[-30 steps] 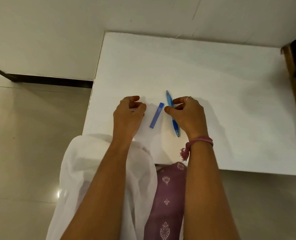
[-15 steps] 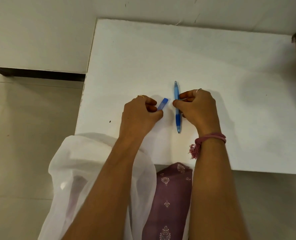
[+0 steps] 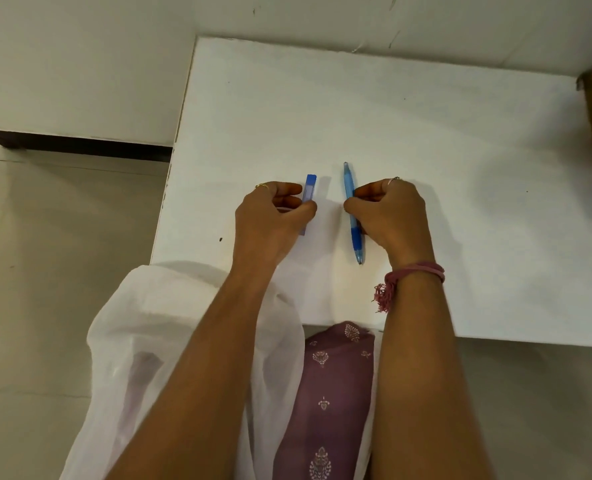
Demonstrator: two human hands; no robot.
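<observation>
here, one blue pen in right hand, one blue cap in left hand

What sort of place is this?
Probably a plain room in a home: a white table against a bare wall, a tiled floor, a pen in the right hand, a blue case in the left hand.

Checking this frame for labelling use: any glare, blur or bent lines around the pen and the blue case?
Head view: soft, even light, no harsh glare on the table; pen and case fairly sharp; faint shadows fall right of the case and the right hand. Head view again: the table's edges slant rather than run square, as a wide lens gives.
</observation>
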